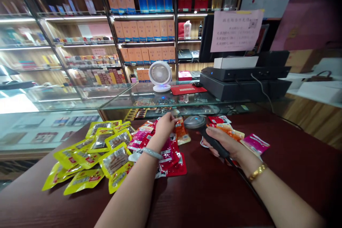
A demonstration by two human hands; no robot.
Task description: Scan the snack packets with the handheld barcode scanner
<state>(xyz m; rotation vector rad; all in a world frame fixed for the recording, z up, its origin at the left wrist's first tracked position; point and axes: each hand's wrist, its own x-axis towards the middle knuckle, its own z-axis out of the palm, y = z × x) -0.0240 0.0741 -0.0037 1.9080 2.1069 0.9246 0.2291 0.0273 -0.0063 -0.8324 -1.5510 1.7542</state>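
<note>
My right hand [223, 139] is wrapped round the handle of a grey and black barcode scanner [211, 139], whose head points left and shows a small blue light. With closed fingers, my left hand [166, 125] pinches the edge of an orange snack packet [182, 132] in front of the scanner head. Under my left wrist lies a heap of red and pink packets [176, 164]. Left of it is a pile of yellow packets [114, 160] with clear windows. More packets, including a purple one [256, 143], lie beside and partly behind my right hand.
Everything lies on a dark red-brown table [187, 203]. Behind it stands a glass counter [128, 101] with a white fan [160, 74], a red mat [187, 89] and a black cash drawer [245, 87]. The scanner cable [248, 181] trails along my right forearm. Stocked shelves line the wall.
</note>
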